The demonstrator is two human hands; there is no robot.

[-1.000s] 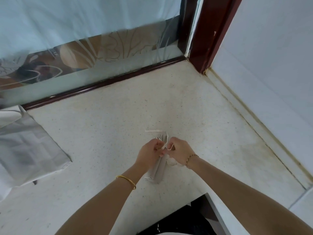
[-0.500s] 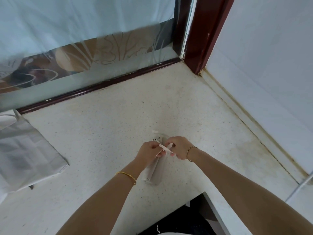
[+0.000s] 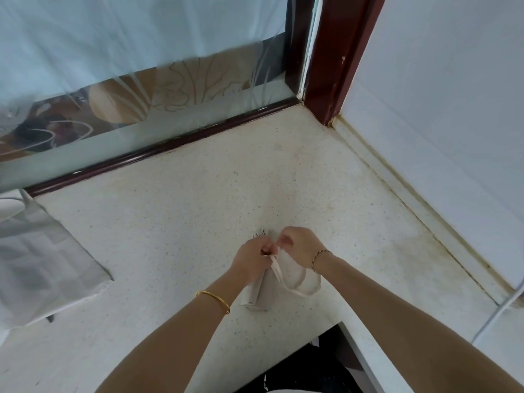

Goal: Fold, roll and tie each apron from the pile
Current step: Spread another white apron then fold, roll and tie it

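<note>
Hands meet above the middle of the speckled off-white stone table (image 3: 175,222), both working on the rolled pale grey fabric apron (image 3: 262,293), which lies on the table just in front of the person, its length running away from the near edge. The left hand (image 3: 249,262) has its fingers curled, pinching the thin cream apron strap (image 3: 286,282) where it crosses the top of the roll; the right hand (image 3: 297,245) is curled too, fingertips pinched on the same strap right beside the left thumb. From the pinch the strap hangs in a loose loop to the right of the roll, resting on the table. A gold bangle (image 3: 214,300) sits on the left wrist and a fine chain bracelet (image 3: 319,258) on the right. At the table's left edge lies a pile of flat pale grey aprons (image 3: 42,265), well apart from the roll. Frosted patterned glass (image 3: 141,80) in a dark red frame (image 3: 334,58) borders the far side.
</note>
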